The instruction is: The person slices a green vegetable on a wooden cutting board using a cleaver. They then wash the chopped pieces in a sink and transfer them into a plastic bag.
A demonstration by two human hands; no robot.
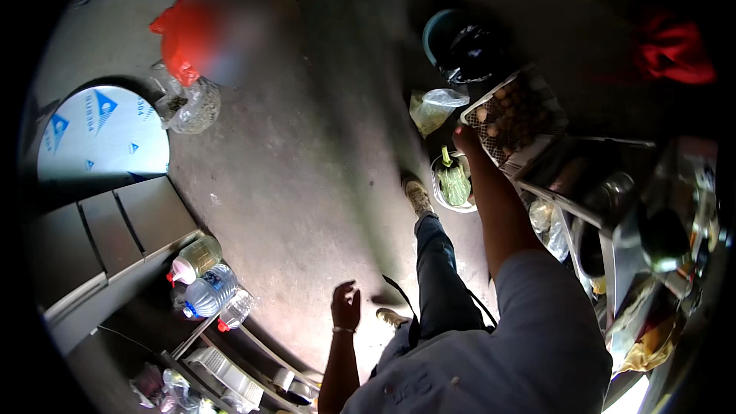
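Note:
My right hand (466, 139) is at the near left corner of a white plastic lattice crate (480, 104). The crate contains many round brownish items (512, 109), too dim to name exactly. Its fingers look curled, but whether they grip the rim cannot be made out. Just below that hand, a pale green ribbed squash (454, 184) lies in a round white container (438, 198), partly covered by my forearm. A clear plastic bag (434, 109) with greenish contents rests on the floor beside the crate. My left hand (345, 306) hangs low over the floor, holding nothing, its fingers loosely bent apart.
A bucket (428, 40) lined with a black bag stands beyond the crate. On the right is a cluttered metal rack (566, 201). At left are a round film-covered metal top (103, 138), metal cabinets (155, 213) and large plastic bottles (211, 290). A red bag (178, 46) lies farther off.

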